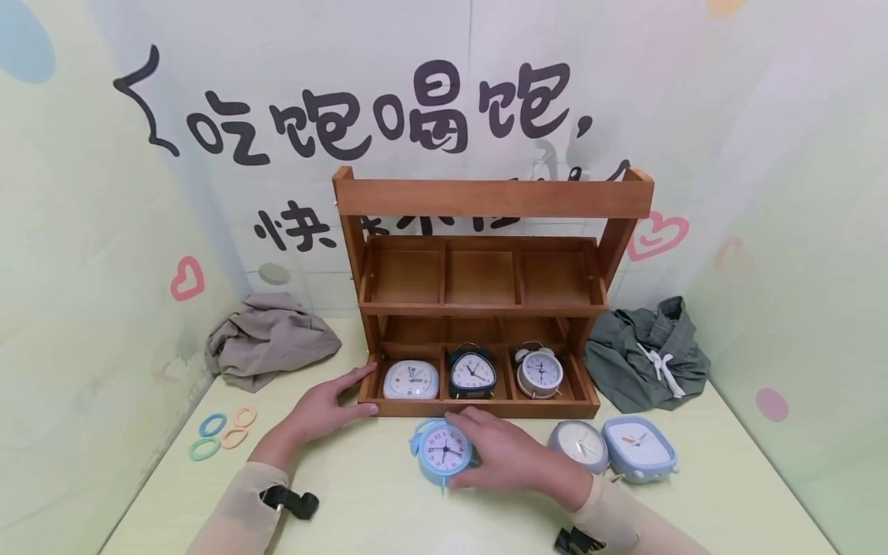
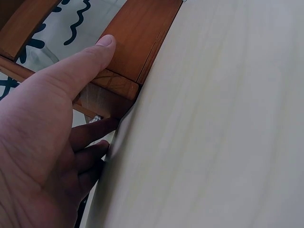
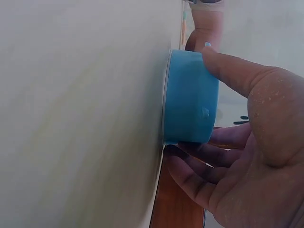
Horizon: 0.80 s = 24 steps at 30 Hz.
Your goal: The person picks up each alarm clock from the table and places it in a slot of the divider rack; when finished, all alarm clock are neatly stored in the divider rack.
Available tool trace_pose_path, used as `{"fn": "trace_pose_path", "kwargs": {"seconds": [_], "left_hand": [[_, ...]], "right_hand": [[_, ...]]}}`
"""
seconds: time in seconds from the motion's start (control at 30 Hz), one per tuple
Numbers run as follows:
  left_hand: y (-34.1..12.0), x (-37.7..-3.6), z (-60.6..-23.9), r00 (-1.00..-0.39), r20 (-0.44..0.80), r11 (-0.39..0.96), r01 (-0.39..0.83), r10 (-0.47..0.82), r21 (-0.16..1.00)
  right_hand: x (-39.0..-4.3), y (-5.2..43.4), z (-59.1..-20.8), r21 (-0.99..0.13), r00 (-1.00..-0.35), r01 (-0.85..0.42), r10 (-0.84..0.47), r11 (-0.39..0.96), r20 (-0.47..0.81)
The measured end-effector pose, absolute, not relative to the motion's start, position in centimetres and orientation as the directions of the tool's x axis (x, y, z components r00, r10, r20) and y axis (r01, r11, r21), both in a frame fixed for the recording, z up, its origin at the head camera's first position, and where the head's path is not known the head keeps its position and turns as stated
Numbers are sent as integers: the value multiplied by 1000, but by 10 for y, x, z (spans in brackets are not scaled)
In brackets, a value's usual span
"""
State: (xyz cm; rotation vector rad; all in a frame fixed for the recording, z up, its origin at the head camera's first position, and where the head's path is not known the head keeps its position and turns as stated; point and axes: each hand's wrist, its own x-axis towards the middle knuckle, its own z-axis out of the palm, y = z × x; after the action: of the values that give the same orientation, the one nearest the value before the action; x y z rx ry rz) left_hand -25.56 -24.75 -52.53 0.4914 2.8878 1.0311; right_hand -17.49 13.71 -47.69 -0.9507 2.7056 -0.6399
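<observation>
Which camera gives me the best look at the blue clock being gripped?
The head view: the blue clock shows its whole dial, gripped by the right hand. The right wrist view shows only its blue side wall between thumb and fingers. The left wrist view shows none of it.

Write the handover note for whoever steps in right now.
Left hand: steadies the rack at its lower left corner, thumb on the wood.
Right hand: grips the blue clock on the table, just in front of the rack.
Done: three clocks sit in the lower compartments: white, dark, beige.
Left: the blue clock plus two more on the table, grey and pale blue. Upper compartments are empty.
</observation>
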Motion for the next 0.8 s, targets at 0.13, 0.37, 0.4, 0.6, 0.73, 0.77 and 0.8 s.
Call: {"fn": "trace_pose_path", "kwargs": {"seconds": [0.13,0.37,0.4,0.6,0.73,0.77,0.8], "left_hand": [[-247,-256,-526,-950,66,730,278,305,624],[-248,-256,-526,-950,65,728,276,305,627],[-247,-256,-527,-950,65,729,276,305,627],[-247,-257,-527,-951,64,732,274,301,623],[-247,-258,-528,-952,60,737,272,301,619],[-247,-258,-528,-953,58,737,269,298,620],[-247,-258,-528,-953,56,736,266,297,622]], "right_hand": [[-173,137,-478,-457,-772,-550,-634,699,-41],[-165,134,-471,-425,-782,-535,-618,730,-76],[-163,134,-470,-419,-785,-532,-614,736,-84],[-156,132,-465,-394,-805,-498,-581,773,-122],[-155,132,-465,-406,-825,-473,-555,782,-109],[-155,132,-466,-414,-828,-468,-551,781,-105],[-155,132,-467,-424,-828,-465,-551,777,-102]]}}
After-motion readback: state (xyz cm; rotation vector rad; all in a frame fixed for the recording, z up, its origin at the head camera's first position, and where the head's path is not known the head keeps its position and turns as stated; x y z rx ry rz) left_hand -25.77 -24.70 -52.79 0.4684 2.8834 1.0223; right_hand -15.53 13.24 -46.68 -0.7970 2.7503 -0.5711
